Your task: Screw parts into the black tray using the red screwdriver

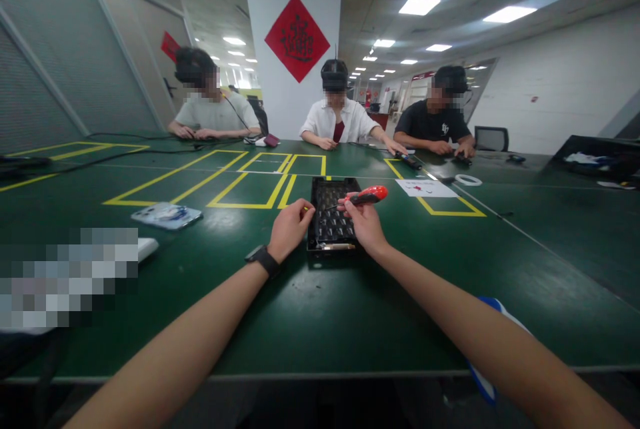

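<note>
A shallow black case (333, 247) lies on the green table in front of me, its inside showing rows of pale, shiny shapes. Along its near edge runs a light metallic strip. My right hand (365, 226) is closed around a screwdriver with a red and black handle (373, 195). The handle points right, and the thin shaft reaches left over the case. At the case's left edge, my left hand (291, 226) has its fingers pinched together. What they hold, if anything, is hidden. A dark watch (263, 258) is on my left wrist.
The green table (240, 342) carries yellow tape outlines. A patterned phone-like slab (167, 215) lies left, near a blurred white object (147, 248). To the right are a printed sheet (425, 188) and a white tape roll (468, 180). Three people sit across the table.
</note>
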The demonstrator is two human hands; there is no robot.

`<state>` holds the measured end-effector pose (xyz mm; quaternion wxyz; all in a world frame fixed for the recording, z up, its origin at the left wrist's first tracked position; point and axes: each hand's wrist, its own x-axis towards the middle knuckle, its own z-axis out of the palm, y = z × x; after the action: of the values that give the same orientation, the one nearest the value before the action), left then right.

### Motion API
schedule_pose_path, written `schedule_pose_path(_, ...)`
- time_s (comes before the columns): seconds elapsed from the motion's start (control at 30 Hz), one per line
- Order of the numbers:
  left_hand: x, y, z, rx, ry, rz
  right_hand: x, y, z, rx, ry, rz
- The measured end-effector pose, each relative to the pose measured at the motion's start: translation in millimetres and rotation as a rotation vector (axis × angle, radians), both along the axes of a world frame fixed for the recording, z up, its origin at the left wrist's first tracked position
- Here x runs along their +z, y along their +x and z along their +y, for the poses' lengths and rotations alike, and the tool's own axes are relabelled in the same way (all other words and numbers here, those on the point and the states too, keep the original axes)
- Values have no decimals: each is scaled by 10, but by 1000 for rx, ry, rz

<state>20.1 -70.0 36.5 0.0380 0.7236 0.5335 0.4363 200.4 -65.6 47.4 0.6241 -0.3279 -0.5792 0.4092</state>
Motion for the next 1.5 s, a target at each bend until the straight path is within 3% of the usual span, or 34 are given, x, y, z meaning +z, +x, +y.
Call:
schedule_pose_path(0.23, -142, 25, 84, -16, -96, -4, -49, -18, 42, 26, -24, -89)
schedule_pose_path(0.47, -137, 9, 103, -28, 7, -22, -13, -9, -4, -36, 7, -20)
schedule_pose_path(0.67, -149, 16, 117, -149, -61, -108, 12, -2, -59, -106, 87, 72)
schedule_pose_path(0.87, -114, 44, 82, -190, -64, -139, 15, -4, -51, -112, 92, 120)
schedule_pose_path(1.2, -86, 85, 53, -220, -80, -254, 0, 10, -16, -130, 89, 147)
schedule_pose_path(1.5, -113, 73, 81, -178, -132, -219, 24, -6, -101, -174, 149, 95)
